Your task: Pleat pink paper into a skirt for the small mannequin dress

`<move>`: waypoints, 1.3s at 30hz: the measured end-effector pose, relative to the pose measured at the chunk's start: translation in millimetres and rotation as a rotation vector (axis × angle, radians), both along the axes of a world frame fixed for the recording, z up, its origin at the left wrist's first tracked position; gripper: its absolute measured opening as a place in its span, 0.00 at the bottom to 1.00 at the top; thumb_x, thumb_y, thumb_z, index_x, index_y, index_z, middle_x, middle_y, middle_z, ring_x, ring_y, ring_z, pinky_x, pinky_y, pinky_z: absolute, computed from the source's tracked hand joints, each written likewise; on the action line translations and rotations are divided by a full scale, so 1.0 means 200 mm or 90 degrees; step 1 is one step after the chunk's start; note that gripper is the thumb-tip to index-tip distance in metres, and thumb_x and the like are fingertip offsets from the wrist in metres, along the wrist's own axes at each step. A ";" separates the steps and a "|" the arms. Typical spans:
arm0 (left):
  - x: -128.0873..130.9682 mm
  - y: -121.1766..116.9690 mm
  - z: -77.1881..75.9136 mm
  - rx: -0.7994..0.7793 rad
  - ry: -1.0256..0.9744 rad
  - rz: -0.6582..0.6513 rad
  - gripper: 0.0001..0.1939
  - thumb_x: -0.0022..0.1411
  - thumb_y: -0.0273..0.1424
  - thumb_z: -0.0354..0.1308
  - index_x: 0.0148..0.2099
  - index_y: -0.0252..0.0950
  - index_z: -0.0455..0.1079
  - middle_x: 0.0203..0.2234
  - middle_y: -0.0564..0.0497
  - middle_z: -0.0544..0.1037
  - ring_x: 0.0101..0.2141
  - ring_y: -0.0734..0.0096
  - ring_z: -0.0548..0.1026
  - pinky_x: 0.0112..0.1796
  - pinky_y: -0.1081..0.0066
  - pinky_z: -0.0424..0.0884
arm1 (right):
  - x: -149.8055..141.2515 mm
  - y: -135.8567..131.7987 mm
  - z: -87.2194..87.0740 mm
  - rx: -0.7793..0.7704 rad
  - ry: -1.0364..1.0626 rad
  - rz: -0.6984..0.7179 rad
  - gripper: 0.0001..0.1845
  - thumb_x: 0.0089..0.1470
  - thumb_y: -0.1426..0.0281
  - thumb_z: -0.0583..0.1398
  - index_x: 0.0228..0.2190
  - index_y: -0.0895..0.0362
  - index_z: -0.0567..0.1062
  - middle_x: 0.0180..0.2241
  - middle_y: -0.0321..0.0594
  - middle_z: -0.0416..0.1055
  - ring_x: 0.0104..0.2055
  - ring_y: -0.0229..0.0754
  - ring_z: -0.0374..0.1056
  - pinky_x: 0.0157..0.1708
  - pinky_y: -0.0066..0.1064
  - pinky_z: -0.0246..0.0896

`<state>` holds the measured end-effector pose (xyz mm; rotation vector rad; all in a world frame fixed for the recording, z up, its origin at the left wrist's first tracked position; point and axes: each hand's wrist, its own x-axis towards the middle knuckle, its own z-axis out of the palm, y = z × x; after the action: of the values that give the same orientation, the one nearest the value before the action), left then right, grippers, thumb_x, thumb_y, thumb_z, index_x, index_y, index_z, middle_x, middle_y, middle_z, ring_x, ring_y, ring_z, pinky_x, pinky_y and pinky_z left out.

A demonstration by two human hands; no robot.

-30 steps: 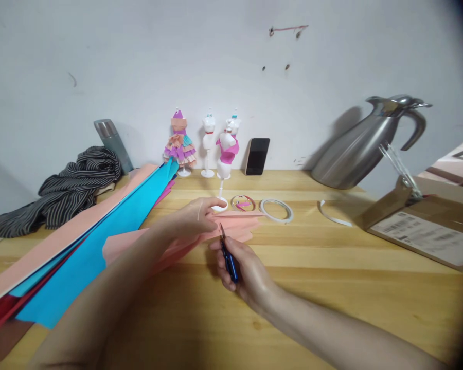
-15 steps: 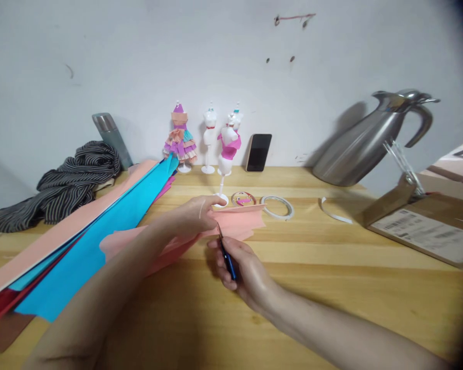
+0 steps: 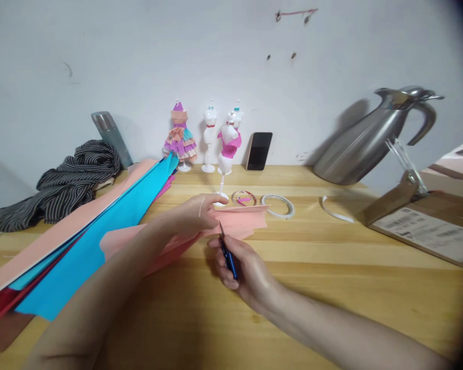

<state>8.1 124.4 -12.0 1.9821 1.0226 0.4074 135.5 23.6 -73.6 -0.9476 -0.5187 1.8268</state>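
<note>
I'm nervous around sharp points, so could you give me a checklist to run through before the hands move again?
1. Left hand holding the thin salmon-pink sheet: ok.
2. Right hand gripping the slim blue-handled cutting tool: ok.
3. Left hand well away from the tool's tip: not ok; the tip points up close beside it.
4. Tool's blades open or shut: cannot tell; too small.
5. White dress form with bright-pink top standing on its base: ok.
6. Sheet clear of the round white ring: cannot tell; they meet or nearly meet.

Both hands (image 3: 201, 211) (image 3: 249, 264) close together, left farther forward
</note>
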 end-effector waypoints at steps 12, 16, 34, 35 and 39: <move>0.00 0.00 0.00 0.037 0.027 -0.012 0.37 0.41 0.22 0.52 0.58 0.29 0.66 0.28 0.51 0.74 0.26 0.71 0.68 0.25 0.73 0.62 | 0.00 -0.01 -0.01 0.000 0.047 0.007 0.20 0.39 0.57 0.68 0.27 0.59 0.71 0.16 0.27 0.58 0.13 0.26 0.48 0.13 0.22 0.30; 0.01 0.01 0.01 0.047 0.046 -0.017 0.37 0.41 0.23 0.52 0.58 0.29 0.66 0.30 0.51 0.75 0.28 0.71 0.69 0.27 0.74 0.63 | 0.00 0.00 -0.01 -0.003 0.069 0.004 0.20 0.37 0.58 0.69 0.27 0.60 0.71 0.16 0.27 0.57 0.14 0.25 0.46 0.13 0.22 0.29; 0.02 0.00 0.00 0.041 0.043 -0.026 0.36 0.42 0.24 0.51 0.58 0.31 0.66 0.20 0.58 0.66 0.22 0.75 0.63 0.23 0.75 0.57 | -0.01 -0.01 -0.02 -0.003 0.079 -0.017 0.17 0.45 0.58 0.65 0.28 0.60 0.71 0.17 0.29 0.58 0.15 0.27 0.48 0.14 0.23 0.31; 0.02 0.00 -0.01 0.049 0.045 -0.027 0.36 0.42 0.25 0.51 0.58 0.31 0.66 0.21 0.58 0.67 0.23 0.75 0.64 0.24 0.75 0.58 | -0.01 -0.01 -0.02 -0.004 0.077 -0.018 0.18 0.45 0.58 0.65 0.29 0.60 0.72 0.17 0.28 0.58 0.15 0.27 0.48 0.14 0.23 0.31; 0.02 0.01 -0.02 0.067 0.049 -0.028 0.37 0.42 0.25 0.52 0.58 0.30 0.65 0.26 0.55 0.70 0.26 0.73 0.66 0.26 0.74 0.61 | -0.01 -0.01 -0.02 -0.008 0.080 -0.017 0.18 0.44 0.58 0.66 0.28 0.60 0.72 0.17 0.28 0.58 0.14 0.27 0.48 0.13 0.22 0.31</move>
<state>13.0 127.2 -15.4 2.1241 1.0220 0.3707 134.3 22.5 -76.8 -0.8383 -0.4162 1.8534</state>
